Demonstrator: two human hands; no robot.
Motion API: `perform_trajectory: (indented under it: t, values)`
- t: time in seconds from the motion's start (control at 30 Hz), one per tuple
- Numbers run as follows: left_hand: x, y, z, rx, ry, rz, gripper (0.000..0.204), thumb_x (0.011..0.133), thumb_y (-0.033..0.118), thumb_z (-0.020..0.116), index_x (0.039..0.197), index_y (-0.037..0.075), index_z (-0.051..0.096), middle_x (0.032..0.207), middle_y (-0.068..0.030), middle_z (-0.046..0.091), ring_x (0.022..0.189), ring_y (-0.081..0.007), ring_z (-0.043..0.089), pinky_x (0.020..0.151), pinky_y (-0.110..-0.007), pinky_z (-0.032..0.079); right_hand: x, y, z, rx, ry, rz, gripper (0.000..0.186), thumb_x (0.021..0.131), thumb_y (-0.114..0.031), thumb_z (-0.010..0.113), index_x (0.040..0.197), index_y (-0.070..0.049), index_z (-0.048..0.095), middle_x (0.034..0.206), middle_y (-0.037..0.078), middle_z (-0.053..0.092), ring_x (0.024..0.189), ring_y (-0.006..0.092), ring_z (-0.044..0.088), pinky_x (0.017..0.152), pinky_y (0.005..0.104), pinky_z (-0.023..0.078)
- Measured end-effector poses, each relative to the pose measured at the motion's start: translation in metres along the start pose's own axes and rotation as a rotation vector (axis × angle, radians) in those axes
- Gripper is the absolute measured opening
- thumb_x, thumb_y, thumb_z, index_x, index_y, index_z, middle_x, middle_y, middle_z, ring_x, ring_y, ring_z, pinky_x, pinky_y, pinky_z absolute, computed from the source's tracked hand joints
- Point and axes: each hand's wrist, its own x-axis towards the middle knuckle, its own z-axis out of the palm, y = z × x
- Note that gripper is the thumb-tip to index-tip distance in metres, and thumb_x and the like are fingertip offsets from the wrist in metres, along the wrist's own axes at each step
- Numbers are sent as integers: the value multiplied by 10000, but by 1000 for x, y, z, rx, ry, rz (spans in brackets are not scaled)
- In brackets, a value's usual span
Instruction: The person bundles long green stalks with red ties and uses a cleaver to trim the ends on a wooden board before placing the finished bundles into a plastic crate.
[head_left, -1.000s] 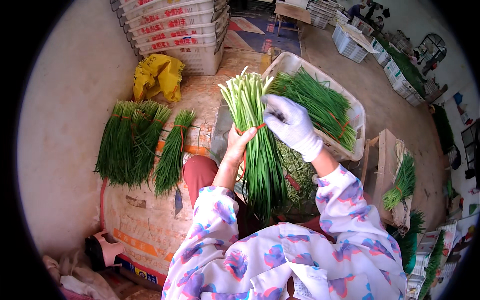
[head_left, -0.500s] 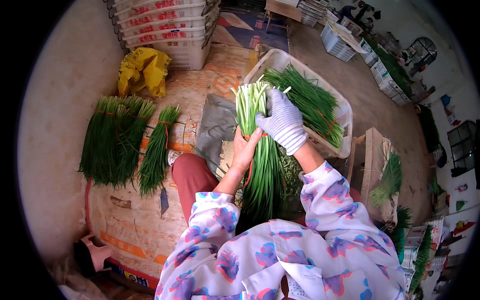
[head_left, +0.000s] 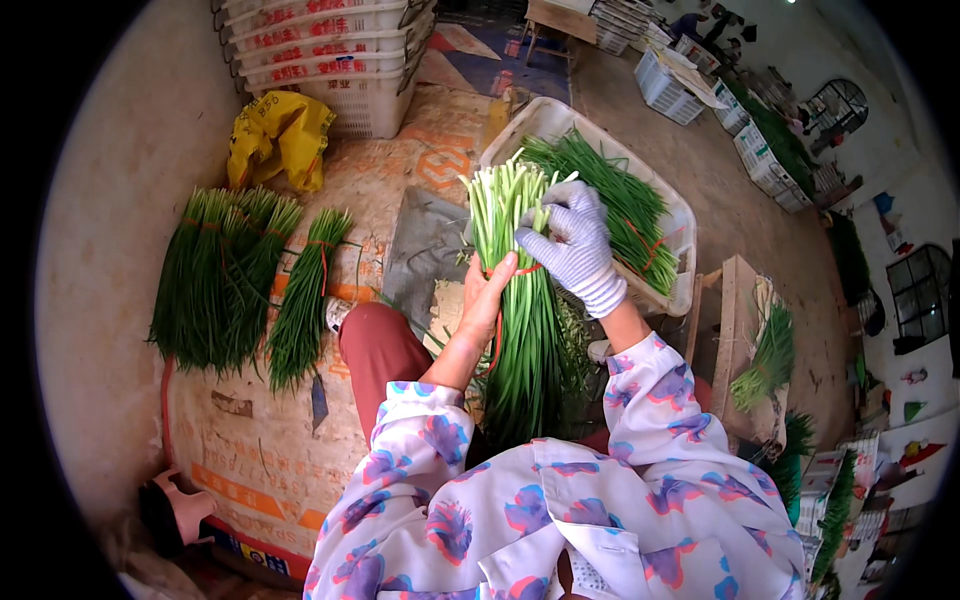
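A thick bunch of garlic chives (head_left: 527, 345) stands pale ends up in front of me, a red tie around its middle. My bare left hand (head_left: 487, 296) wraps round the bunch at the tie. On my right hand (head_left: 577, 248) is a grey striped glove; its fingers are bent in a pinch at the pale stalk ends, and whatever lies between the fingertips is too small to make out. A loose red strip hangs along the bunch below my left hand. Just beyond my right hand, a white crate (head_left: 683, 222) holds more tied chives (head_left: 610, 195).
Several tied chive bunches (head_left: 215, 275) lie at the left, beside a yellow plastic bag (head_left: 277, 140). Stacked white crates (head_left: 365, 105) stand at the back left. A wooden box edge (head_left: 738, 315) with a chive bundle (head_left: 768, 355) is at the right. Farther off are more crates (head_left: 672, 85).
My right hand has shifted slightly right and its fingers have loosened from round the stalks into a pinch. The left hand keeps its hold on the bunch.
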Motion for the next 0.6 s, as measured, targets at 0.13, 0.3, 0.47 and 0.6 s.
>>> perform_trajectory:
  t: [0.13,0.3,0.47,0.6]
  values:
    - [1,2,-10,-18,-209,-183,634,852,381,697,1316,25,452,1116,-86,596,953,-140,584,823,-304,491,18,-11,-26,-60,89,-203,169,618,-205,786,726,-124,683,1235,99,549,1206,299,433,1030,466,296]
    - [-9,6,-2,-129,-424,-167,709,840,396,712,1363,29,403,1173,-67,579,1015,-148,566,875,-301,471,27,10,-32,334,-36,-262,162,681,-41,730,823,-44,652,1127,100,617,1055,290,553,906,373,450]
    - [-11,4,-4,-140,-521,-161,802,794,454,745,1366,15,395,1237,-73,549,1105,-158,531,949,-319,430,27,14,-25,573,-36,-83,135,760,-18,725,883,-20,670,1103,104,614,1026,232,586,881,327,471]
    - [-11,7,-8,-43,-564,-103,871,760,494,761,1371,1,386,1259,-77,539,1134,-168,518,990,-325,397,25,16,-19,580,15,31,138,768,-9,728,895,-11,675,1083,96,600,990,215,593,862,310,475]
